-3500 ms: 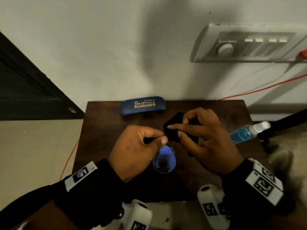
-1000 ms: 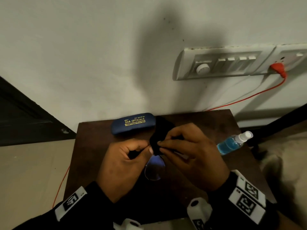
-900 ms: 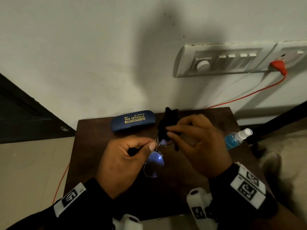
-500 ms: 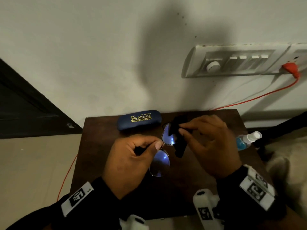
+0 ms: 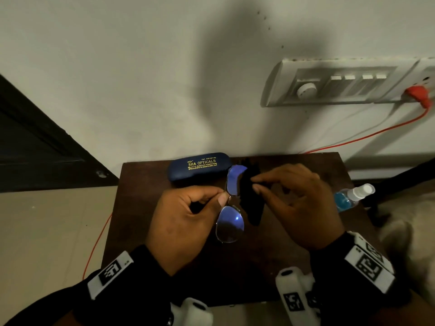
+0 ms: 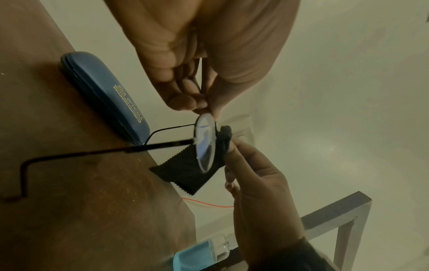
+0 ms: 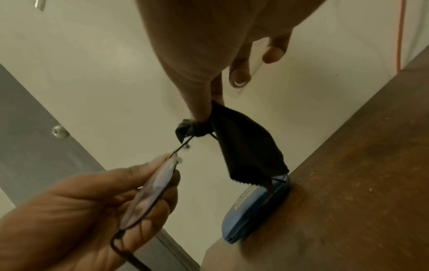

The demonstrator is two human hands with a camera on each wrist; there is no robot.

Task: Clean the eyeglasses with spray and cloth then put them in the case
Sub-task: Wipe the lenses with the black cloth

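Thin metal-framed eyeglasses (image 5: 229, 225) (image 6: 204, 144) (image 7: 148, 192) hang above the dark wooden table (image 5: 270, 267). My left hand (image 5: 188, 220) pinches the frame near the bridge, between the two lenses. The far lens (image 5: 233, 180) is half covered by a black cleaning cloth (image 5: 251, 201) (image 6: 188, 172) (image 7: 246, 146), which my right hand (image 5: 294, 203) pinches between thumb and forefinger against that lens. The blue glasses case (image 5: 200, 166) (image 6: 104, 95) (image 7: 253, 210), lettered in gold, lies closed at the table's back edge. A spray bottle (image 5: 353, 197) (image 6: 199, 254) with blue liquid lies at the right edge.
The small table stands against a white wall with a switch panel (image 5: 341, 83) and a red plug (image 5: 416, 94) trailing a red cord (image 5: 364, 137). A dark door (image 5: 35, 149) is at the left, tiled floor (image 5: 47, 231) beside the table.
The cloth has slid off part of the far lens, which now shows blue beside it. Both hands shifted slightly right and back with the glasses; the head view moved too.
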